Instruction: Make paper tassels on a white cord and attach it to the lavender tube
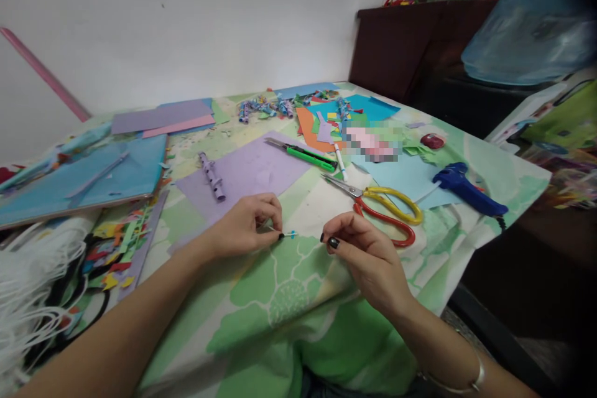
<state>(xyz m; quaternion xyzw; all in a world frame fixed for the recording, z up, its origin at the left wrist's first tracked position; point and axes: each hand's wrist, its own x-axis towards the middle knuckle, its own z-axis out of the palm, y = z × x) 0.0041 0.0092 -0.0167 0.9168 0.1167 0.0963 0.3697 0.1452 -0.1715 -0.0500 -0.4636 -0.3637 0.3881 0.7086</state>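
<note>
My left hand (254, 227) is closed in a pinch on a thin white stick or cord (287, 235). Its end pokes out to the right and carries a small blue band. My right hand (361, 252) is a short way to the right, thumb and fingertips pressed together; whatever is between them is too small to make out. Scissors (361, 193) with a yellow and a red handle lie just beyond my right hand. A green utility knife (305, 155) rests on purple paper (252, 168), and a purple paper roll with cut-outs (212, 177) lies beyond my left hand.
A blue glue gun (469, 189) lies near the table's right edge. To the left are a blue board (84, 180), paper scraps (114, 255) and a heap of white cord (32, 292). Several curled paper pieces (265, 107) and coloured sheets (163, 117) lie at the back by the wall.
</note>
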